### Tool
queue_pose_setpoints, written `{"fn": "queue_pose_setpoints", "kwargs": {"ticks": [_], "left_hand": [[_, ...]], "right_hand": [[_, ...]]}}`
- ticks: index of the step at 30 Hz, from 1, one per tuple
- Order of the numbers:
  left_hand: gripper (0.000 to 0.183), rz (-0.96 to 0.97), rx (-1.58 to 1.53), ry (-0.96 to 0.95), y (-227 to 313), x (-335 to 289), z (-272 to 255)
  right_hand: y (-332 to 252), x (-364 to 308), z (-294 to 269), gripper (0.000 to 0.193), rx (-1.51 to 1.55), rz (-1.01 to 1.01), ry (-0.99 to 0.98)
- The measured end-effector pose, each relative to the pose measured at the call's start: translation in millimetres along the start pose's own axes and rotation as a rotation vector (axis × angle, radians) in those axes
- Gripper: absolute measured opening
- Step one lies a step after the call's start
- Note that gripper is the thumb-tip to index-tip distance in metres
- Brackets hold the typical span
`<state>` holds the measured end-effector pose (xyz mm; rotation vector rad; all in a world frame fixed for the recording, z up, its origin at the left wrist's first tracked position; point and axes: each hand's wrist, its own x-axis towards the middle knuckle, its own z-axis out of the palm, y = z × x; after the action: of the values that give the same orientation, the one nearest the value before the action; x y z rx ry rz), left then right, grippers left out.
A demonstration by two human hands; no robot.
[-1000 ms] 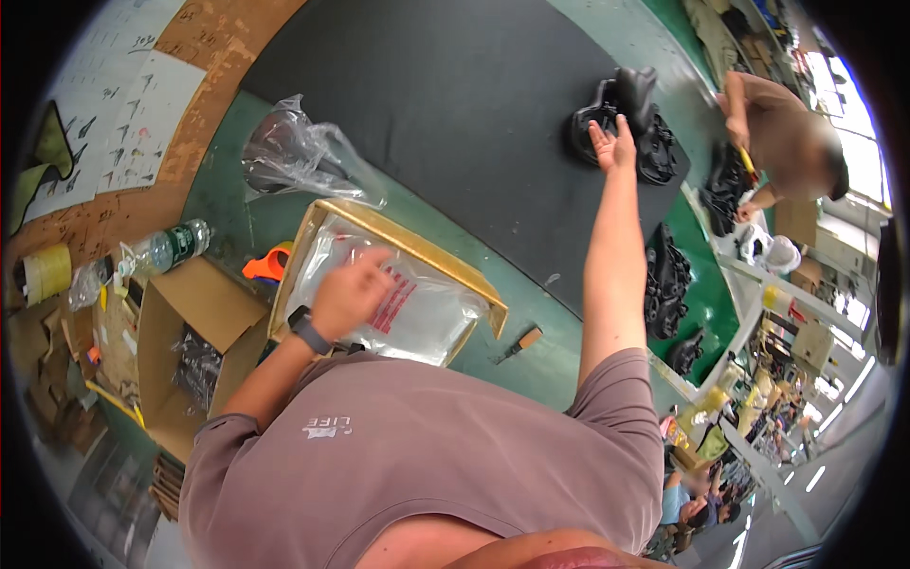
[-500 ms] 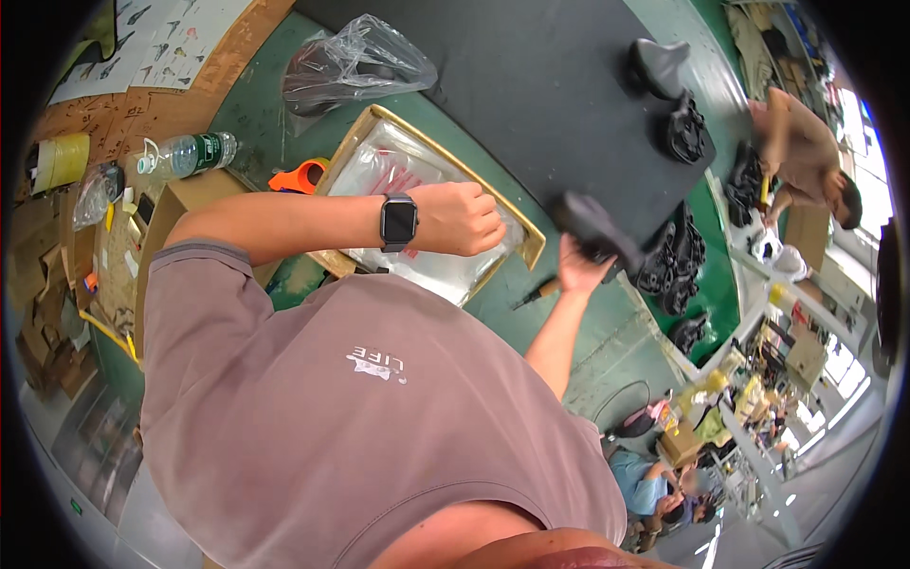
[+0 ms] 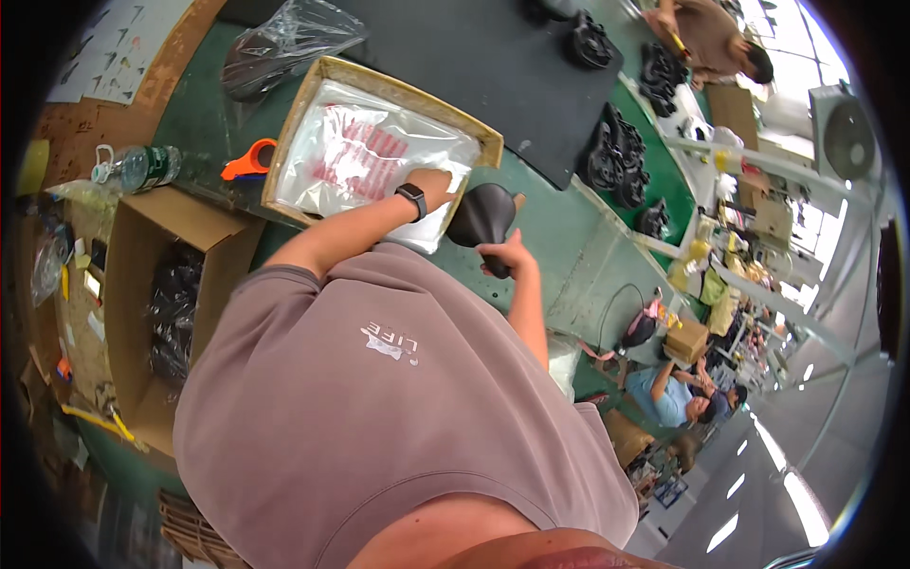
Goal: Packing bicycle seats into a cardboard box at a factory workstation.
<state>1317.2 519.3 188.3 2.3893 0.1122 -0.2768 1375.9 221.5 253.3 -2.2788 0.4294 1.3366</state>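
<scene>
My right hand [image 3: 512, 254] grips a black bicycle saddle [image 3: 482, 214] by its narrow nose. The saddle's wide end points away from me, beside the right side of an open shallow cardboard box [image 3: 322, 71]. Inside this box lies a stack of clear plastic bags [image 3: 365, 152] with red print. My left hand [image 3: 434, 187], a dark watch on its wrist, is curled at the right edge of the stack, fingers closed on a plastic bag. The fingertips are partly hidden. Behind the saddle, part of a wooden tool handle [image 3: 518, 201] shows.
A bagged saddle [image 3: 251, 71], orange-handled scissors [image 3: 251, 161] and a water bottle [image 3: 142, 169] are around the box. A carton [image 3: 142, 284] with black plastic-wrapped contents stands left. Far right are a black mat [image 3: 474, 76], several black saddles [image 3: 611, 161] and a co-worker [image 3: 706, 38].
My right hand has brought the saddle from the mat's edge in beside the box. My left hand has lowered to the bags' right edge. The whole view has shifted.
</scene>
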Motion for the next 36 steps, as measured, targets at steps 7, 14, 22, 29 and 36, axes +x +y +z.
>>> {"fn": "queue_pose_setpoints", "kwargs": {"ticks": [7,14,22,29,36], "left_hand": [[0.028,0.013,-0.013,0.116,-41.8,-13.1,63.4],[0.028,-0.236,-0.421,0.311,-59.7,-36.8,70.2],[0.037,-0.458,-0.600,0.428,-133.2,-47.2,71.9],[0.018,0.291,-0.538,0.691,-37.2,-103.9,-103.1],[0.014,0.356,-0.848,0.365,5.6,-179.8,-201.3]], "right_hand": [[57.2,-54.1,90.0,0.141,-0.276,-0.107,0.564],[106.1,-195.5,93.9,0.084,1.617,-0.129,-0.539],[-34.4,-100.7,162.3,0.067,0.698,-0.677,-0.013],[-77.8,-50.9,153.9,0.093,-0.220,-0.736,0.127],[-105.2,-99.9,84.0,0.082,0.600,-0.368,-0.694]]}}
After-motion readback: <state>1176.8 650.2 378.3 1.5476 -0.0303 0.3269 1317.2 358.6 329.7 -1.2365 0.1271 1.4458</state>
